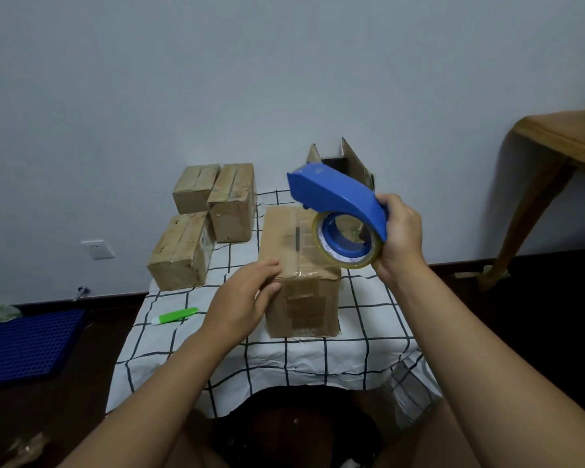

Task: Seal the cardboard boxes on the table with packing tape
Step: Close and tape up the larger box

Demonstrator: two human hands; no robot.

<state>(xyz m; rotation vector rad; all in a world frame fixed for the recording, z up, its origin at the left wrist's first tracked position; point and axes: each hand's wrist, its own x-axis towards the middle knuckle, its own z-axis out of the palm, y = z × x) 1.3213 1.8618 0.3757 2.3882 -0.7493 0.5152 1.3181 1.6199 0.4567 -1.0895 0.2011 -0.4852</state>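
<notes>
Left hand point(247, 292) braces box point(301, 265), fingers straight on its near-left corner; right hand point(401, 234) grips dispenser point(338, 201) above box, poised to tape

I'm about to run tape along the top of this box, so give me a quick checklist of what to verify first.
1. Tape dispenser gripped: ok, right hand holds its handle.
2. Box steadied: ok, left hand rests on its near top edge.
3. Top flaps closed: ok, they lie flat.
4. Dispenser on the seam: not ok, it is raised above the box.
5. Free tape end ready: cannot tell.
6. Green cutter out of the way: ok, it lies left of the box.
</notes>
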